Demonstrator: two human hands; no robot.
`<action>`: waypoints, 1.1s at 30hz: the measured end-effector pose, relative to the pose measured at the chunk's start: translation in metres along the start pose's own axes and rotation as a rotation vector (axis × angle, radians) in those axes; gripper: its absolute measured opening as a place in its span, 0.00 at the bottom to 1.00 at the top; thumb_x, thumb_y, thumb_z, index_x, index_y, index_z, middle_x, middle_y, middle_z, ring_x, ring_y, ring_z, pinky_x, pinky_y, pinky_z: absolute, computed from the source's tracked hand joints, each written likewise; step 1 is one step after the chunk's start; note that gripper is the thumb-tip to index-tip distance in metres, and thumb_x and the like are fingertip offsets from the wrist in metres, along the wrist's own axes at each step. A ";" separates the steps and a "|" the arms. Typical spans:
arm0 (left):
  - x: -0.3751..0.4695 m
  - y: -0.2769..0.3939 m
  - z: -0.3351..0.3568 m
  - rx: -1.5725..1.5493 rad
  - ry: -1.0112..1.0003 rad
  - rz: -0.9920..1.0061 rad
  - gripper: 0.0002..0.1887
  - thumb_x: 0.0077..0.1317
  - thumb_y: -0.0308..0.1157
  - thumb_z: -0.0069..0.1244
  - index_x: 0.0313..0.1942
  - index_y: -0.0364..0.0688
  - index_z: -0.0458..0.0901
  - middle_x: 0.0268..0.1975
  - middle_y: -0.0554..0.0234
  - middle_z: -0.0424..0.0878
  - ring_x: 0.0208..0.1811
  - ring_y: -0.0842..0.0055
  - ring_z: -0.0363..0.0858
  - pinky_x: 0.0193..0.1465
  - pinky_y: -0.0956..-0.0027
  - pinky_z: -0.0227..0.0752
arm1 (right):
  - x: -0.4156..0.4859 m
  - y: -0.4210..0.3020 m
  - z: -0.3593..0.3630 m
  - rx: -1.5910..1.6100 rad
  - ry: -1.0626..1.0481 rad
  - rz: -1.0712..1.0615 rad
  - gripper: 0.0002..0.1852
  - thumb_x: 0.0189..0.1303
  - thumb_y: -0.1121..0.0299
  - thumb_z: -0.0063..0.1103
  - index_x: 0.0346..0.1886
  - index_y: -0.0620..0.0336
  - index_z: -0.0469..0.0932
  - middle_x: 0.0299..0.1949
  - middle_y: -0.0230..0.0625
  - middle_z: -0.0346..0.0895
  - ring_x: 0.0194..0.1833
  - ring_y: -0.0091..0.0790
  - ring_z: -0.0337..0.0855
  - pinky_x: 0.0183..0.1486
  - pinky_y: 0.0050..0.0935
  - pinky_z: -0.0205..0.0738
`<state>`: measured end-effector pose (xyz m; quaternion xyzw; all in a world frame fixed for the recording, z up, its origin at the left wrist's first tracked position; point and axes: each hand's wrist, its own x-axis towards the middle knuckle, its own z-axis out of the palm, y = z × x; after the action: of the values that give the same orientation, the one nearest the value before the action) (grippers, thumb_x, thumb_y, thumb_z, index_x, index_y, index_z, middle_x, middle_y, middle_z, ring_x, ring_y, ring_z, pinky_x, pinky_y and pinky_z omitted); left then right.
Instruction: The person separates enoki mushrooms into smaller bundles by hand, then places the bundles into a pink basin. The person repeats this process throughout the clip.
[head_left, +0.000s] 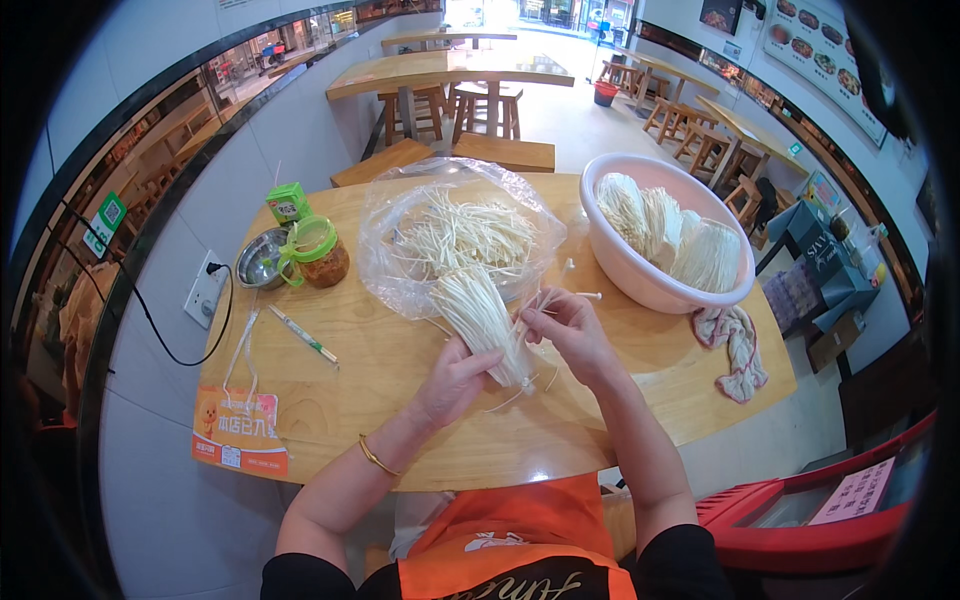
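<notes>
My left hand (459, 379) grips a thick bundle of enoki mushrooms (480, 319) from below, its far end resting over the near rim of a clear plastic bag (386, 281). Inside the bag lies a heap of loose enoki strands (469, 238). At the bundle's right side, my right hand (566, 326) pinches a few thin enoki strands (546, 298) between thumb and fingers. A pink plastic basin (652, 289) stands to the right with several whole enoki clumps (660, 225) in it. Stray mushroom bits lie on the wooden table (360, 405) around my hands.
At the left are a steel bowl (261, 259), a green-lidded jar (322, 262), a green carton (288, 202), a pen (304, 334) and an orange printed sign (238, 431). A crumpled cloth (731, 352) lies by the right edge. A black cable (169, 362) hangs from the wall socket.
</notes>
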<state>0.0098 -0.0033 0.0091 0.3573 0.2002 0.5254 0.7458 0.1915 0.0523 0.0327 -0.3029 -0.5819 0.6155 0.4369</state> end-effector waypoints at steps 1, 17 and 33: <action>0.000 0.000 0.000 -0.002 -0.007 0.002 0.23 0.66 0.23 0.47 0.61 0.36 0.66 0.55 0.61 0.76 0.58 0.74 0.74 0.62 0.65 0.68 | 0.000 -0.001 -0.001 0.034 -0.010 0.008 0.07 0.66 0.68 0.58 0.39 0.62 0.77 0.34 0.34 0.80 0.31 0.20 0.75 0.36 0.20 0.70; 0.002 -0.014 -0.007 0.456 0.013 0.164 0.30 0.64 0.26 0.55 0.63 0.36 0.59 0.59 0.60 0.71 0.60 0.74 0.73 0.63 0.68 0.67 | -0.005 -0.007 0.006 -0.477 -0.005 0.036 0.14 0.55 0.65 0.71 0.35 0.62 0.75 0.28 0.24 0.73 0.31 0.17 0.72 0.35 0.20 0.69; 0.002 -0.001 -0.003 0.053 0.029 0.031 0.28 0.67 0.27 0.49 0.65 0.41 0.58 0.60 0.60 0.70 0.62 0.71 0.71 0.63 0.60 0.69 | 0.000 -0.007 -0.001 0.042 -0.044 -0.035 0.06 0.65 0.69 0.59 0.35 0.60 0.75 0.34 0.30 0.78 0.33 0.19 0.75 0.37 0.21 0.70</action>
<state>0.0092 -0.0007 0.0066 0.3725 0.2194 0.5364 0.7248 0.1942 0.0522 0.0396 -0.2697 -0.5834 0.6264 0.4410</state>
